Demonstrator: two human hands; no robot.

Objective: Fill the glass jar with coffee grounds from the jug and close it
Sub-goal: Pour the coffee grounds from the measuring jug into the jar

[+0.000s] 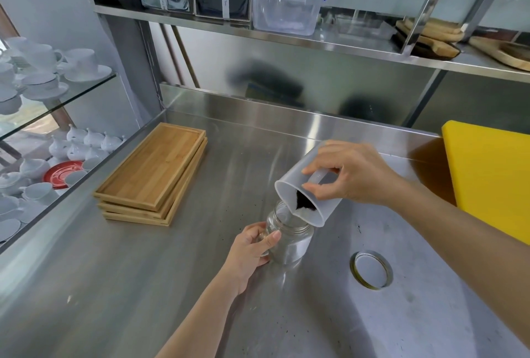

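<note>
A clear glass jar (289, 243) stands upright on the steel counter (143, 286), its mouth open. My left hand (252, 248) grips the jar's left side. My right hand (350, 176) holds a translucent plastic jug (301, 185) by its handle, tipped steeply down over the jar. Dark coffee grounds (304, 202) lie at the jug's lower lip, right above the jar's mouth. The jar looks empty inside. The jar's round metal lid (372, 269) lies flat on the counter to the right of the jar, untouched.
A stack of wooden trays (155, 174) lies at the counter's left. A yellow cutting board (493, 176) leans at the right. A steel shelf above carries a plastic box (286, 4) and wooden boards (430, 33). Glass shelves with white cups (43, 76) stand at far left.
</note>
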